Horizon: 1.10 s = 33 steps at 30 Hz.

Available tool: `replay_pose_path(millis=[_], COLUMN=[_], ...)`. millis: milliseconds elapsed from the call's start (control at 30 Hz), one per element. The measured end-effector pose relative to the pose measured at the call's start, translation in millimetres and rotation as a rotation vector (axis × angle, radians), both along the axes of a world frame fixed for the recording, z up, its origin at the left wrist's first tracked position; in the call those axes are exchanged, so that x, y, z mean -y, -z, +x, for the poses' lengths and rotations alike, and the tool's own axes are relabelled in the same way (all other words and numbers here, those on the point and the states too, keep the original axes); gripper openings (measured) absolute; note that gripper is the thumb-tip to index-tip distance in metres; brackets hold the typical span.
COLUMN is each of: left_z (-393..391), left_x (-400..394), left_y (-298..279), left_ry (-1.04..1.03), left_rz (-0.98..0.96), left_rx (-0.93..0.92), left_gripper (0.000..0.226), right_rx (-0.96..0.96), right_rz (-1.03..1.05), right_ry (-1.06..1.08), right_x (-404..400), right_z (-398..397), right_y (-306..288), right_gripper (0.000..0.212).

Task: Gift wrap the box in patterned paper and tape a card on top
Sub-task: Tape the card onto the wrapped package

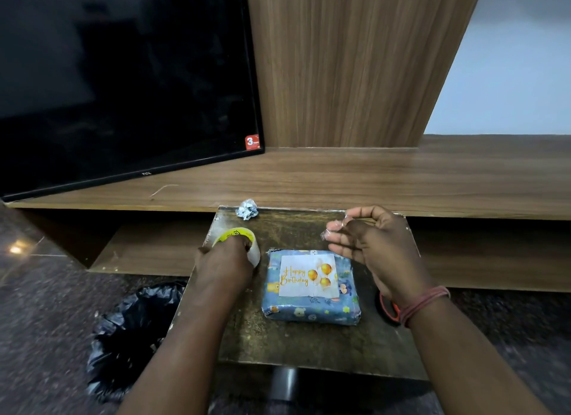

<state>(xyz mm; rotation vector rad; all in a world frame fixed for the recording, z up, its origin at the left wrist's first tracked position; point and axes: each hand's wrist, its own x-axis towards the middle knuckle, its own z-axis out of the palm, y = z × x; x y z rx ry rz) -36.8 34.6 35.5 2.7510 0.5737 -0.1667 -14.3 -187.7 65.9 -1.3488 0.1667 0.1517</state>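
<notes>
Between my two hands the wrapped box (310,286) is lying flat on the tabletop (296,343), with the birthday card (307,275) sitting on top. I am gripping the tape roll (239,240) with my left hand (224,264), just left of the box. My right hand (367,240) is hovering beyond the box, pinching a clear tape strip (327,233). A crumpled paper scrap (247,209) is lying farther out.

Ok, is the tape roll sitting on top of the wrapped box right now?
No, the tape roll stands on the table left of the wrapped box, under the left hand.
</notes>
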Motion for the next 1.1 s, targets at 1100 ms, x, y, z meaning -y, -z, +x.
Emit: replay_pose_path(millis=[1100], left_z=[2], left_x=[34], left_y=[-19], left_ry=[-0.113], left_rz=[-1.362], left_rx=[0.139], left_gripper=[0.013], right_rx=[0.059], right_rz=[-0.152], right_ry=[0.013], right_x=[-16], right_z=[-3], right_y=[15], right_gripper=[0.004])
